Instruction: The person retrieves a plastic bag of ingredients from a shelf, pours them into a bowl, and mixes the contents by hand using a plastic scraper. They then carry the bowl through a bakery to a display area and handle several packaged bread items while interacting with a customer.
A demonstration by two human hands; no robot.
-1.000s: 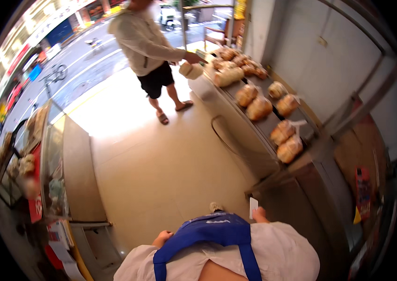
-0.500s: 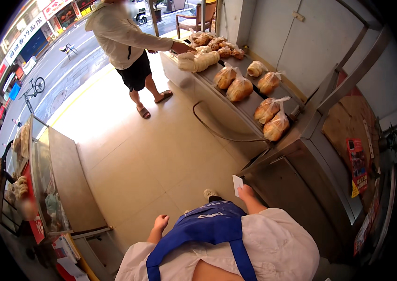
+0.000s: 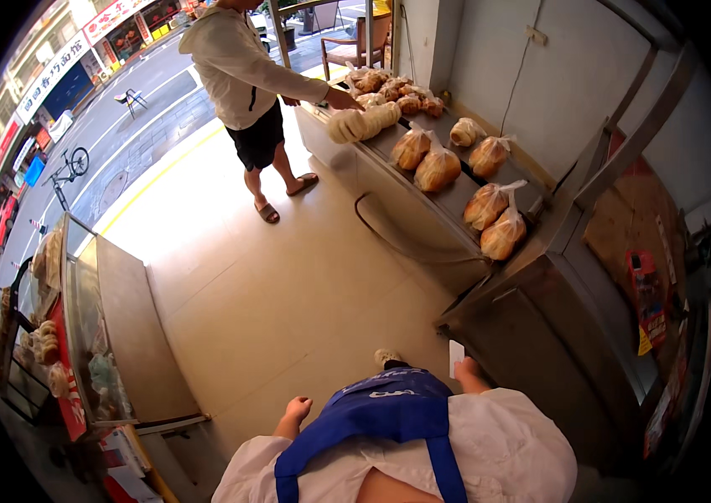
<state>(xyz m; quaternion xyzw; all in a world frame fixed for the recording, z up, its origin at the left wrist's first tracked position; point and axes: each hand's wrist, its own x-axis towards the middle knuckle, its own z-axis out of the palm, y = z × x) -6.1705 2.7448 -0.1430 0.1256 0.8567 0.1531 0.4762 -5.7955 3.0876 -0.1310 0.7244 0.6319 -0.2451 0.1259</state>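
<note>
My right hand holds a small white card upright, beside the dark steel cabinet at lower right. My left hand hangs left of my blue apron, fingers curled closed with nothing visible in them. Ahead, a metal counter bears several bagged loaves and pale packs of buns. At its far end stands another person in a light hooded jacket, dark shorts and sandals, one hand reaching over the pale packs.
A glass display case with baked goods stands at left. Tiled floor runs to the open shopfront, with a street, a bicycle and a wooden chair outside. Upright metal frame bars are at right.
The view has shifted slightly. The other person's pale pack, held off the counter's edge a second ago, now lies along it, with their hand above. My right hand still holds the card.
</note>
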